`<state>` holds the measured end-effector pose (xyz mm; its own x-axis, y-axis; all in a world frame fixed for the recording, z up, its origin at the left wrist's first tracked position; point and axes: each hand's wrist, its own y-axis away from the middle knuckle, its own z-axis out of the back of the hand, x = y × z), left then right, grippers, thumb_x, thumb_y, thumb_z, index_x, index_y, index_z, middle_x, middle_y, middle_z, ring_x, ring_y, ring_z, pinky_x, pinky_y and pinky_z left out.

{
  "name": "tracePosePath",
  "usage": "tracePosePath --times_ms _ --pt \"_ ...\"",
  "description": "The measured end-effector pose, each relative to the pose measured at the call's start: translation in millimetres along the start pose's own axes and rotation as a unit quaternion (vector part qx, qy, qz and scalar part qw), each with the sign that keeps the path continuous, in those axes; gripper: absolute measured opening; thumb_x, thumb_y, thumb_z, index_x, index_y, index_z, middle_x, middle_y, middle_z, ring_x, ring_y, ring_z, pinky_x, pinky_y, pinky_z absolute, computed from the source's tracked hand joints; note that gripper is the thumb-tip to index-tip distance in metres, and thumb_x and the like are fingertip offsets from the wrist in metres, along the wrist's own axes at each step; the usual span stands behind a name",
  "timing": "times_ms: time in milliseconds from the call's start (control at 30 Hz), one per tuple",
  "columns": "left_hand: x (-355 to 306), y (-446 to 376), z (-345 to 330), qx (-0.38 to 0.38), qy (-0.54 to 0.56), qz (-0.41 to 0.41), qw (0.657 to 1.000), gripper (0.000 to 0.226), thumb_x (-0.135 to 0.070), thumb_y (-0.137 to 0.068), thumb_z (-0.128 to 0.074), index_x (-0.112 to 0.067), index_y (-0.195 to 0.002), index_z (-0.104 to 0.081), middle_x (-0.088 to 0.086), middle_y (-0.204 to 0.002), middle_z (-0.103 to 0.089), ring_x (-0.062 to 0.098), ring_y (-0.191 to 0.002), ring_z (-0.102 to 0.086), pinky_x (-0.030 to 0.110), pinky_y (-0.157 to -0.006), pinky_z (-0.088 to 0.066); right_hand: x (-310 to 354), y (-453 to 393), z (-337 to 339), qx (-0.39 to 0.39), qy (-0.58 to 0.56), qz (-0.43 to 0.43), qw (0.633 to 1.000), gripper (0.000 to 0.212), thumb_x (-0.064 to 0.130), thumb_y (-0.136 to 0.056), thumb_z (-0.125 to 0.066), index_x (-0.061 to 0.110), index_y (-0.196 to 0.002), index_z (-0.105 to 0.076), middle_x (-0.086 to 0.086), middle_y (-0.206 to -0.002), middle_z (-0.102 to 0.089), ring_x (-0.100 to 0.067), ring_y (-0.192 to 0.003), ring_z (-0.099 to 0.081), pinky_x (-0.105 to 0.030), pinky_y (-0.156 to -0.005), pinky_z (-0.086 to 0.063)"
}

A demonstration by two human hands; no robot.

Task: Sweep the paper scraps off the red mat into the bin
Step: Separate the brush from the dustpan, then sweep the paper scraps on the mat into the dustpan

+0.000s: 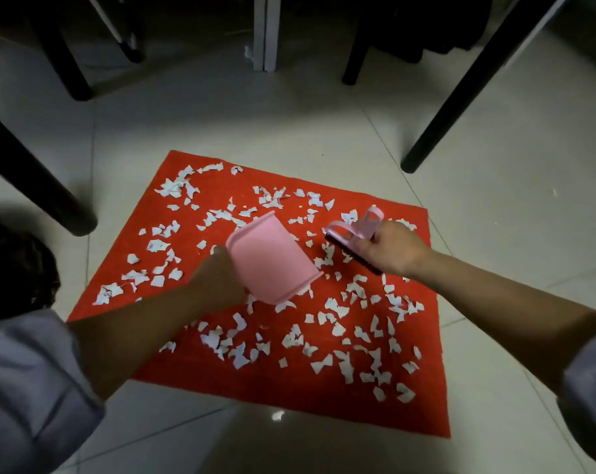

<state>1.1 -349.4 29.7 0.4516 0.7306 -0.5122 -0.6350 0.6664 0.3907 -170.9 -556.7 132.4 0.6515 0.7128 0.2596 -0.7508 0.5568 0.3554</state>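
A red mat [194, 381] lies on the tiled floor, strewn with several white paper scraps [337, 328]. My left hand [218, 280] grips a pink dustpan [272, 258] by its near side and holds it over the middle of the mat, with its mouth turned toward the right. My right hand [390, 249] holds a small pink hand brush [353, 234] with dark bristles, just right of the dustpan and down among the scraps. No bin shows in this view.
Dark furniture legs stand around the mat: one at the left [33, 179], one at the right [461, 97], others farther back. A white post [266, 32] rises at the back centre. One stray scrap [277, 415] lies on the tiles in front of the mat.
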Motion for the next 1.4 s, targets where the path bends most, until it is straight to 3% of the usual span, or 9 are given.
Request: tracePosePath --times_ms 133,233,467,567,700,900,1100,1233,1400 --pt "-47 21 -15 -0.004 0.106 0.004 0.994 0.066 -0.005 -0.064 -0.083 -0.005 -0.12 -0.049 0.011 -0.106 -0.06 0.026 -0.095 -0.062 0.036 -0.065 -0.06 -32 17 2 0.006 -0.056 -0.041 0.998 0.052 0.056 -0.089 -0.039 0.008 -0.088 -0.06 -0.008 -0.075 -0.061 -0.021 -0.067 -0.058 -0.031 -0.064 -0.047" --pt "-61 37 -41 -0.021 0.183 0.041 0.982 0.074 -0.012 -0.063 -0.085 -0.009 -0.124 -0.044 0.006 -0.107 -0.059 0.026 -0.098 -0.062 0.042 -0.07 -0.061 -52 28 -2 0.016 -0.044 -0.071 0.996 0.056 0.056 -0.09 -0.037 0.005 -0.092 -0.062 -0.013 -0.083 -0.066 -0.022 -0.071 -0.062 -0.027 -0.063 -0.048" --pt "-65 61 -78 -0.013 0.258 0.069 0.964 0.04 -0.004 -0.068 -0.079 -0.01 -0.102 -0.058 0.002 -0.091 -0.064 0.02 -0.084 -0.063 0.024 -0.057 -0.053 -119 67 -44 0.021 -0.076 -0.149 0.986 0.051 0.053 -0.094 -0.028 0.013 -0.108 -0.057 -0.012 -0.096 -0.067 -0.025 -0.081 -0.065 -0.029 -0.067 -0.053" --pt "-58 63 -79 0.007 0.265 0.048 0.963 0.029 -0.001 -0.066 -0.078 -0.012 -0.088 -0.063 0.007 -0.076 -0.067 0.021 -0.067 -0.066 0.037 -0.057 -0.06 -142 88 -63 -0.019 -0.127 -0.165 0.978 0.044 0.049 -0.095 -0.03 0.017 -0.114 -0.054 -0.015 -0.098 -0.067 -0.03 -0.083 -0.066 -0.037 -0.073 -0.057" --pt "-57 64 -77 0.052 0.287 0.064 0.954 0.025 0.006 -0.072 -0.07 -0.007 -0.091 -0.063 0.01 -0.055 -0.057 0.006 -0.031 -0.044 0.022 -0.034 -0.04 -162 96 -84 -0.053 -0.172 -0.203 0.963 0.047 0.053 -0.093 -0.032 0.019 -0.114 -0.057 -0.016 -0.102 -0.069 -0.032 -0.085 -0.067 -0.046 -0.078 -0.056" --pt "-67 59 -92 0.02 0.305 0.082 0.948 0.028 0.01 -0.066 -0.07 -0.01 -0.084 -0.063 0.019 -0.08 -0.067 0.03 -0.067 -0.06 0.031 -0.057 -0.051 -161 94 -105 -0.058 -0.09 -0.189 0.976 0.053 0.053 -0.095 -0.022 0.016 -0.12 -0.052 -0.013 -0.101 -0.066 -0.029 -0.083 -0.063 -0.031 -0.072 -0.05" --pt "-86 61 -104 0.037 0.316 0.059 0.946 0.046 0.009 -0.069 -0.071 -0.015 -0.106 -0.057 0.005 -0.087 -0.063 0.014 -0.067 -0.058 0.008 -0.039 -0.042 -167 92 -119 -0.018 -0.104 -0.183 0.977 0.044 0.046 -0.097 -0.029 0.014 -0.119 -0.051 -0.015 -0.103 -0.066 -0.031 -0.088 -0.065 -0.04 -0.08 -0.056" --pt "-94 63 -109 0.031 0.327 0.043 0.944 0.049 0.012 -0.071 -0.069 -0.018 -0.107 -0.054 0.0 -0.089 -0.061 0.013 -0.07 -0.057 0.006 -0.04 -0.043 -170 83 -112 -0.069 -0.309 -0.181 0.931 0.03 0.038 -0.096 -0.041 0.018 -0.102 -0.062 -0.012 -0.094 -0.07 -0.029 -0.082 -0.068 -0.049 -0.076 -0.057" --pt "-99 64 -111 0.025 0.331 0.04 0.943 0.047 0.011 -0.072 -0.07 -0.024 -0.098 -0.053 -0.004 -0.086 -0.06 0.012 -0.067 -0.057 0.005 -0.041 -0.044 -171 84 -112 -0.094 -0.198 -0.2 0.955 0.044 0.043 -0.097 -0.035 0.008 -0.091 -0.062 -0.014 -0.084 -0.068 -0.03 -0.074 -0.065 -0.043 -0.07 -0.057"
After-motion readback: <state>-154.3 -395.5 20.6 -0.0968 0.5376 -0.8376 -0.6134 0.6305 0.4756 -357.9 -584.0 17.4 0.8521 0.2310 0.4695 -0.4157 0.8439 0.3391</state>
